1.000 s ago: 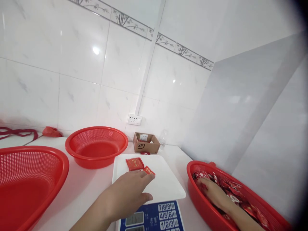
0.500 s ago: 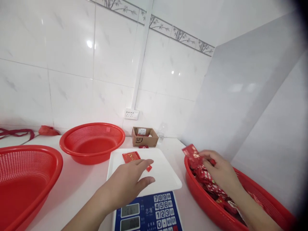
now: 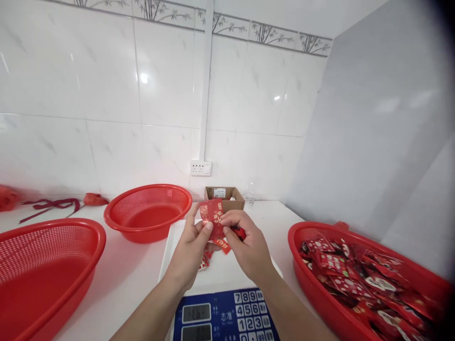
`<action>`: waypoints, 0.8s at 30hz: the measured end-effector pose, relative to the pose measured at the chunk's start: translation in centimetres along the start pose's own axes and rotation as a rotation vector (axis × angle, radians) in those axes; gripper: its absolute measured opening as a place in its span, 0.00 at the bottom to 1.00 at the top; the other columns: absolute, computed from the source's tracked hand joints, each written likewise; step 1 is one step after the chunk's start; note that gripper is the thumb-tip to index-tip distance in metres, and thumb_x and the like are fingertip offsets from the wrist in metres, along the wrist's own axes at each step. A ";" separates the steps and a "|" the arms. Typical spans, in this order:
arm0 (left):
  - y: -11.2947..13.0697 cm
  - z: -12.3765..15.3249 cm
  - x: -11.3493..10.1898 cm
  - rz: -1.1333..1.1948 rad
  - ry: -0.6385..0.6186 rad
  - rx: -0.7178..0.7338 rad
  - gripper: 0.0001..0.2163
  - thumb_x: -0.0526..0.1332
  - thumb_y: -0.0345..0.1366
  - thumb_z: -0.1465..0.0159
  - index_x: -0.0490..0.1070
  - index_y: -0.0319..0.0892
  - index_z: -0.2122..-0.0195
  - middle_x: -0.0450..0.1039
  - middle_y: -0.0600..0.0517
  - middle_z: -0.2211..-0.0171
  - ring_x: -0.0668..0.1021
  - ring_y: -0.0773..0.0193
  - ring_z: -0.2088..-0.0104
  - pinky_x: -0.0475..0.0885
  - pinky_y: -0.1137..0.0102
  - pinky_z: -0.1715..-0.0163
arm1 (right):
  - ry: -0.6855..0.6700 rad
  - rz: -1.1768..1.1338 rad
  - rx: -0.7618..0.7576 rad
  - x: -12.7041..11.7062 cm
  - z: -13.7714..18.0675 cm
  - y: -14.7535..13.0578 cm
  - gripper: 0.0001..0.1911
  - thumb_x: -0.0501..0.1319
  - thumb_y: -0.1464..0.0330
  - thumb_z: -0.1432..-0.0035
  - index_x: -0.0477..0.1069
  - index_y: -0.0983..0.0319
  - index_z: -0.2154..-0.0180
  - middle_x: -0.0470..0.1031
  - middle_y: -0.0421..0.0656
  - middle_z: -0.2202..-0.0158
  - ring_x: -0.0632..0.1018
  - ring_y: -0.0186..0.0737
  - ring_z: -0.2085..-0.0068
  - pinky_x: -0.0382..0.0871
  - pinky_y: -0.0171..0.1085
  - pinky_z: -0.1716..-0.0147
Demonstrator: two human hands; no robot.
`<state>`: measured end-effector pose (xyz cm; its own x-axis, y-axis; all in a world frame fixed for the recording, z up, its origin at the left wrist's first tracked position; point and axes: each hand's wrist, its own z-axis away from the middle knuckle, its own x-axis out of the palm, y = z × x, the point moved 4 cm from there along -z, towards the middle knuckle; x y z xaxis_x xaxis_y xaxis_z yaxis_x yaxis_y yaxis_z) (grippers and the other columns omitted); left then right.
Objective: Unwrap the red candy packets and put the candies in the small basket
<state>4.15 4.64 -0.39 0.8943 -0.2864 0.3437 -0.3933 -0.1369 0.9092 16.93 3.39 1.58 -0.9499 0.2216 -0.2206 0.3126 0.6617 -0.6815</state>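
Observation:
A flat red packet point(image 3: 215, 211) with gold printing is held up over the scale's white tray point(image 3: 236, 277). My left hand point(image 3: 188, 251) pinches it between thumb and fingers. On its right edge, the fingers of my right hand point(image 3: 250, 244) are closed. A small red item point(image 3: 240, 232) shows inside my right hand; its kind is hard to make out. Below the held packet are another red-and-gold packet point(image 3: 223, 245) and a red-and-white one point(image 3: 204, 263), partly covered by my left hand. Whether these lie on the tray or hang from my fingers I cannot tell.
The scale's blue keypad panel point(image 3: 227, 312) is nearest me. On the right, a red basket point(image 3: 296, 255) holds many red snack packets. Two red baskets point(image 3: 101, 237) point(image 3: 142, 235) stand at left. Behind the scale are a cardboard box point(image 3: 239, 203) and a clear bottle point(image 3: 250, 194).
My right hand has come from the right basket to the middle, bringing a red packet. My left hand has lifted off the tray and now grips the packet too. The view has turned slightly.

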 end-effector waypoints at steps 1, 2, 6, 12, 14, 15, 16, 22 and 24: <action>0.1 -0.2 -0.3 0.018 0.012 0.015 0.35 0.64 0.43 0.37 0.46 0.49 0.34 0.77 0.52 0.63 0.81 0.62 0.65 0.73 0.71 0.69 | -0.013 -0.023 0.018 0.3 0.0 0.2 0.06 0.57 0.74 0.43 0.70 0.58 0.64 0.72 0.43 0.60 0.74 0.42 0.58 0.68 0.40 0.57; 0.3 -0.4 -0.5 0.028 0.011 0.031 0.33 0.64 0.41 0.37 0.49 0.48 0.36 0.77 0.53 0.65 0.81 0.63 0.68 0.73 0.72 0.71 | -0.022 -0.046 0.045 0.4 0.0 0.5 0.07 0.57 0.73 0.43 0.69 0.58 0.62 0.72 0.42 0.62 0.74 0.41 0.61 0.69 0.39 0.60; 1.2 -0.7 -0.2 -0.009 -0.074 0.096 0.16 0.63 0.39 0.36 0.64 0.43 0.49 0.79 0.49 0.60 0.81 0.64 0.68 0.73 0.73 0.71 | -0.027 -0.131 0.186 0.1 -0.2 0.9 0.13 0.58 0.65 0.38 0.65 0.59 0.51 0.71 0.39 0.70 0.72 0.36 0.72 0.69 0.34 0.74; 1.8 -0.7 0.2 -0.112 -0.143 0.089 0.08 0.62 0.39 0.35 0.71 0.42 0.58 0.78 0.50 0.62 0.80 0.63 0.64 0.74 0.72 0.66 | -0.182 -0.197 0.255 -0.1 -0.6 0.2 0.10 0.60 0.61 0.38 0.72 0.61 0.62 0.76 0.42 0.66 0.76 0.40 0.65 0.71 0.36 0.66; 1.7 -0.8 -0.1 -0.222 -0.152 0.055 0.10 0.61 0.42 0.34 0.72 0.42 0.58 0.78 0.51 0.65 0.79 0.63 0.66 0.74 0.70 0.65 | -0.195 -0.170 0.272 -0.1 -0.4 0.3 0.09 0.59 0.62 0.38 0.72 0.61 0.63 0.77 0.42 0.66 0.75 0.40 0.66 0.70 0.36 0.66; 1.7 -0.7 -0.2 -0.271 -0.157 0.042 0.11 0.60 0.43 0.34 0.73 0.42 0.58 0.78 0.51 0.65 0.78 0.62 0.66 0.74 0.70 0.64 | -0.207 -0.169 0.281 -0.1 -0.3 0.3 0.09 0.59 0.62 0.38 0.72 0.61 0.63 0.76 0.41 0.67 0.75 0.40 0.66 0.69 0.36 0.67; 1.6 -0.6 -0.3 -0.306 -0.159 0.034 0.12 0.60 0.44 0.34 0.74 0.42 0.57 0.78 0.51 0.65 0.78 0.62 0.65 0.74 0.69 0.63 | -0.218 -0.180 0.291 0.0 -0.2 0.4 0.10 0.59 0.61 0.38 0.72 0.61 0.64 0.76 0.41 0.68 0.75 0.41 0.66 0.69 0.36 0.67; 1.3 0.2 -1.0 -0.273 -0.110 0.069 0.13 0.62 0.45 0.36 0.77 0.45 0.55 0.78 0.50 0.61 0.77 0.60 0.63 0.73 0.70 0.66 | -0.368 -0.333 0.303 0.9 0.0 0.4 0.14 0.59 0.56 0.36 0.73 0.60 0.59 0.75 0.42 0.66 0.74 0.41 0.65 0.69 0.39 0.61; 1.2 0.4 -0.9 -0.247 -0.129 0.086 0.12 0.63 0.44 0.36 0.77 0.45 0.55 0.78 0.51 0.63 0.76 0.61 0.64 0.72 0.71 0.67 | -0.408 -0.392 0.282 1.1 0.1 0.2 0.18 0.59 0.53 0.37 0.74 0.59 0.57 0.75 0.43 0.65 0.74 0.41 0.65 0.69 0.38 0.63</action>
<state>2.81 4.35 0.28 0.9331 -0.3514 0.0764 -0.1883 -0.2963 0.9364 15.95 3.69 1.13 -0.9366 -0.3267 -0.1270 -0.0201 0.4117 -0.9111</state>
